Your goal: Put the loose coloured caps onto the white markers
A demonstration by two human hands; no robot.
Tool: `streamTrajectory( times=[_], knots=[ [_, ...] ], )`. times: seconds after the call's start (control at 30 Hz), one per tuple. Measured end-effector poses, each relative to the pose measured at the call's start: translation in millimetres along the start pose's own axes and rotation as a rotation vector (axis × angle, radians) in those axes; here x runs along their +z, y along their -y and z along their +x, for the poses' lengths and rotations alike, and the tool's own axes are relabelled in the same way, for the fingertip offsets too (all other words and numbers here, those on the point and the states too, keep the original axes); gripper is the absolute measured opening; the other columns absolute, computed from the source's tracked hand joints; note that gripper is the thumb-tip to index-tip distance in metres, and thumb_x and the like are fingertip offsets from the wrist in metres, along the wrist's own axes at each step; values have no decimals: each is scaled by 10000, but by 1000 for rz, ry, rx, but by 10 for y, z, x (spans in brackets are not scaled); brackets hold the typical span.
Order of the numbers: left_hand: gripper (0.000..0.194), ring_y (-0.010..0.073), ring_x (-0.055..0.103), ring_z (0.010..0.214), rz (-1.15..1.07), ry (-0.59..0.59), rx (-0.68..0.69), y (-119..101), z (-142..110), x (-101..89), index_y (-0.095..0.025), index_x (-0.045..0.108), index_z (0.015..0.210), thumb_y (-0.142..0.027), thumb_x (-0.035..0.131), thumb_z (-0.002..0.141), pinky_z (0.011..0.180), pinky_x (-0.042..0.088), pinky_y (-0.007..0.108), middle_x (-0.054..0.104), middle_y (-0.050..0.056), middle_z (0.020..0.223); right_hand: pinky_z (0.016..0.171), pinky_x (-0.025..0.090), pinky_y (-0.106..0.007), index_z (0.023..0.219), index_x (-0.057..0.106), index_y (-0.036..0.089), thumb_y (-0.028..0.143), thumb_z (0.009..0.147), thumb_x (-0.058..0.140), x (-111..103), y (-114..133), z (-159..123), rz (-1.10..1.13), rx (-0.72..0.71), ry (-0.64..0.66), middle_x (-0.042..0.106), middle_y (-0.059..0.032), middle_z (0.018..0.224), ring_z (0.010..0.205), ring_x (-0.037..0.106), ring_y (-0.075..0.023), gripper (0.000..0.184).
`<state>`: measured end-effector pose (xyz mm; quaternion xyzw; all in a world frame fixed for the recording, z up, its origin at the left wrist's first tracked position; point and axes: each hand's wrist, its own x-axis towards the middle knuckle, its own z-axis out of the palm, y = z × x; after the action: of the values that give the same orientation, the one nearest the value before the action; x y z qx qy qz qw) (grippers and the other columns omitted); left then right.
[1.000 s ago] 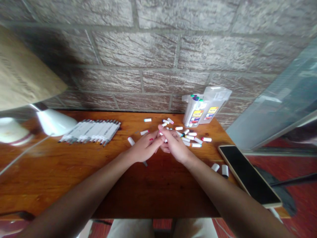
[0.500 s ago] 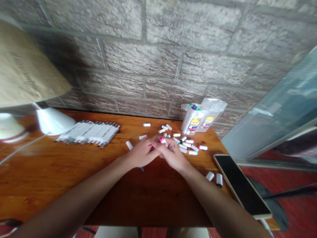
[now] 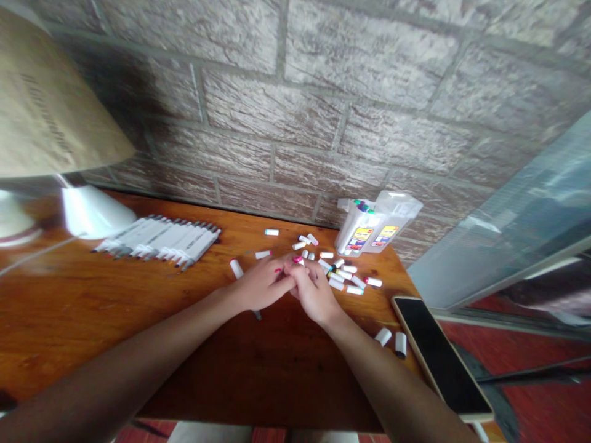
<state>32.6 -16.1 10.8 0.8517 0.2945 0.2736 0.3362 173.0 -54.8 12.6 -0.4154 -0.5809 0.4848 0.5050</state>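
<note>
A person's two bare hands meet above a wooden table [image 3: 92,314], thumbs close together, with a pink-ended cap [image 3: 299,261] standing up between them. The right hand [image 3: 316,294] has its grip closed about the cap, thumb pressed against it and fingers curled beneath; the left hand [image 3: 266,284], back upward and a red mark near its knuckles, rests against the right, its fingers largely hidden, so whether its grip has hold of anything cannot be told. A white pen [image 3: 236,269] pokes out beyond the left hand, and a grey tip [image 3: 257,315] shows on the near side of the same hand. Just past the right hand, loose caps [image 3: 349,269] lie scattered, white with ends of red, orange, blue and other colors, while a blue-ended piece [image 3: 272,232] lies apart toward the wall [image 3: 369,80], which is patterned like stone blocks. To the left, a row of markers [image 3: 161,240] lies side by side near the white base of a lamp [image 3: 95,212] with a tan shade. At right rear, a clear case [image 3: 355,234] stands open, green and purple ends showing at its top. Two short white pieces [image 3: 401,345] lie beside a dark-screened phone [image 3: 443,357] at the table's right edge.
</note>
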Motion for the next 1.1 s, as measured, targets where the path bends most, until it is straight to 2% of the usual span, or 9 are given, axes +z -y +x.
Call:
streamTrajectory(
  times=[0.1,0.23,0.4,0.53,0.77,0.93,1.1],
  knots=[
    [258,161,628,818,9,-6,2,-7,2,5,-154,654,874,-252,421,925,773,426,269,695,35,883,505,315,-204,587,402,190,289,871,506,-3,25,4,-8,-15,4,390,58,539,505,346,-61,317],
    [238,155,639,846,14,-3,34,-22,-8,-7,-160,637,843,-220,421,922,811,437,265,704,27,910,529,340,-201,647,502,176,287,881,512,-28,20,9,-11,-27,46,456,49,579,531,386,-65,260],
    [268,165,666,915,46,-30,79,-15,-20,-11,-172,674,961,-260,421,962,836,458,263,727,29,989,560,359,-203,695,566,163,290,879,543,-58,25,15,-29,-66,83,520,31,641,585,437,-73,225],
    [274,165,675,898,73,-63,112,12,-23,3,-183,683,1022,-264,428,964,803,472,254,736,27,988,571,357,-209,703,576,163,293,873,562,-62,58,7,-39,-87,87,479,32,641,592,405,-75,214],
    [301,199,675,997,96,-27,22,5,-25,2,-192,672,1085,-274,415,953,909,472,307,732,35,1088,566,347,-218,660,504,183,308,876,529,-57,27,7,-33,-23,72,414,37,595,584,389,-88,251],
    [289,194,674,982,80,-26,27,-5,-13,-4,-168,668,985,-281,405,946,901,475,297,732,48,1054,572,347,-219,671,524,178,306,854,519,-57,36,7,-50,-43,70,427,33,622,595,384,-86,223],
    [299,183,675,938,80,-39,33,12,-18,12,-171,672,1005,-297,406,952,853,484,279,734,48,1028,581,354,-217,676,511,183,311,873,518,-66,43,14,-54,-35,88,405,39,602,597,400,-89,235]
  ],
)
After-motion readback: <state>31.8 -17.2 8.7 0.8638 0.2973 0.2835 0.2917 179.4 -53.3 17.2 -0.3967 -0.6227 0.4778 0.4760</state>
